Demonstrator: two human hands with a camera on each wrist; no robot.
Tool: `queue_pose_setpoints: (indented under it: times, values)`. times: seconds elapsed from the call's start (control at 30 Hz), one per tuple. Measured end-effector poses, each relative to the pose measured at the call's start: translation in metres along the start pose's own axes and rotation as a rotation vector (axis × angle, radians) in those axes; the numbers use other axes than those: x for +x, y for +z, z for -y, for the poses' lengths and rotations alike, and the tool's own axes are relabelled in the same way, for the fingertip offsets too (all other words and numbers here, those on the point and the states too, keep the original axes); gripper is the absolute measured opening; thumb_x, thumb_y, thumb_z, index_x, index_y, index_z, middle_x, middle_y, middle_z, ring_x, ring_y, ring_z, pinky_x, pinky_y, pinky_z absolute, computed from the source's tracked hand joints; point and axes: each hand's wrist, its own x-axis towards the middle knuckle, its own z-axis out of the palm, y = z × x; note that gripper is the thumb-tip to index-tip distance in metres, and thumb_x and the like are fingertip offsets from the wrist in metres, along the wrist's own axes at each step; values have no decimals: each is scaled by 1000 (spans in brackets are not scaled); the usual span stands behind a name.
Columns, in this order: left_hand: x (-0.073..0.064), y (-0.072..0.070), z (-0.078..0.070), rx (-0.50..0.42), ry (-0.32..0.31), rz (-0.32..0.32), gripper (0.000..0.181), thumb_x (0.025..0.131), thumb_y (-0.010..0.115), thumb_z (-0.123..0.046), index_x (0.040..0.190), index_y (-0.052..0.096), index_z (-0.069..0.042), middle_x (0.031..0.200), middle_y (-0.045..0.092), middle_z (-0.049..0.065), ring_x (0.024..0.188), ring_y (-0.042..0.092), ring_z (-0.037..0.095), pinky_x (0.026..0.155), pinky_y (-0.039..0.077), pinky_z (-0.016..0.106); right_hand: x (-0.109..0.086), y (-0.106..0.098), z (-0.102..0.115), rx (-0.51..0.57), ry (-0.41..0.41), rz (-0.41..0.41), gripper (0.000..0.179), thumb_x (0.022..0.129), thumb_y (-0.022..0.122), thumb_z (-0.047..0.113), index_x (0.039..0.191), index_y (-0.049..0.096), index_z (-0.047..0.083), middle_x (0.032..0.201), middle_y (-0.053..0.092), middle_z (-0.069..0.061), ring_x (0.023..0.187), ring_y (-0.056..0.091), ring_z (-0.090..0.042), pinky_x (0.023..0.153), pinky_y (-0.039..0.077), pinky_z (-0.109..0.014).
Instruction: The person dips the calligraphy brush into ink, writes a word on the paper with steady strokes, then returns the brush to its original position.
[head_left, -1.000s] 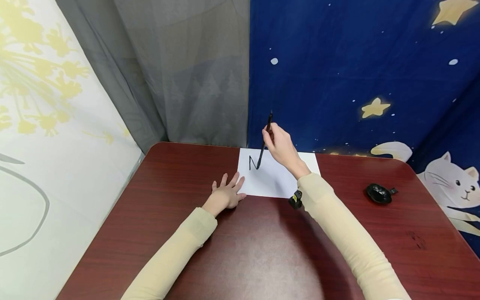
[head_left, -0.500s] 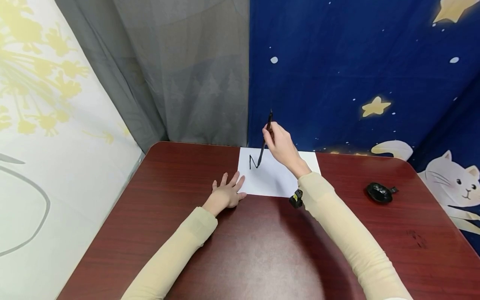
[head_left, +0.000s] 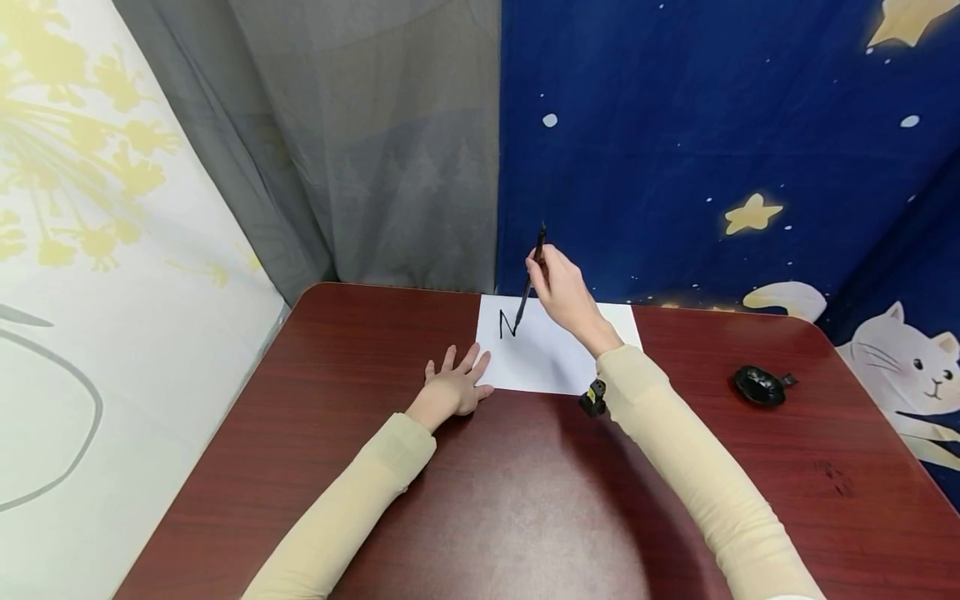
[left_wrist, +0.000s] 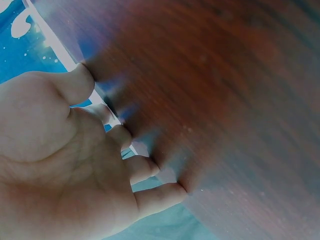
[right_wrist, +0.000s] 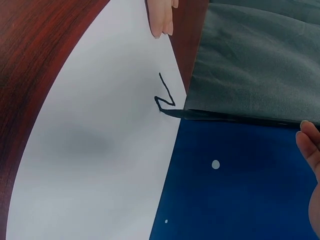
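My right hand (head_left: 564, 287) pinches a slim dark ink brush (right_wrist: 215, 116) well up its handle. The brush stands nearly upright in the head view, its dark tip against the white paper sheet (head_left: 540, 367). Black strokes (right_wrist: 162, 92) on the sheet form an N shape, and the tip meets the lower end of its slanting line. With fingers spread, my left hand (head_left: 453, 390) lies at the sheet's left edge, fingertips overlapping that edge. In the left wrist view the left palm (left_wrist: 65, 150) shows, with its fingertips down at the surface.
The dark red table (head_left: 360, 350) carries the sheet near its far edge. A small black dish (head_left: 759, 386) with a short tab sits at the right. Dark smudges (head_left: 832, 477) mark the tabletop nearer the front. Grey and blue curtains (head_left: 637, 150) hang directly behind the table.
The brush tip has shifted very slightly up from the bottom of the slanting stroke. My left hand and the sheet stay in place.
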Motion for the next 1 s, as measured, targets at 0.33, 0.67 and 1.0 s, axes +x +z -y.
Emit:
queue_pose_setpoints:
  times: [0.33, 0.67, 1.0]
  values:
    - [-2, -2, 0, 1, -2, 3, 60, 97, 31, -49, 148, 4, -32, 154, -8, -10, 141, -9, 27, 108, 5, 58, -1, 3, -3, -4, -4, -4, 21, 99, 40, 21, 103, 52, 4, 85, 51, -4, 69, 47, -12, 57, 42, -26]
    - [-3, -3, 0, 8, -6, 15, 61, 97, 31, -49, 148, 3, -33, 154, -10, -9, 140, -10, 27, 108, 5, 57, -2, 5, -3, -6, -3, -17, 19, 99, 41, 20, 103, 52, 4, 87, 52, -6, 73, 50, -14, 61, 45, -27]
    - [1, -1, 0, 8, 3, 12, 60, 97, 30, -49, 148, 3, -32, 154, -9, -9, 141, -9, 27, 108, 6, 58, -3, 9, -8, -18, -19, -39, 21, 99, 40, 21, 102, 51, 4, 87, 52, -6, 74, 50, -14, 62, 45, -26]
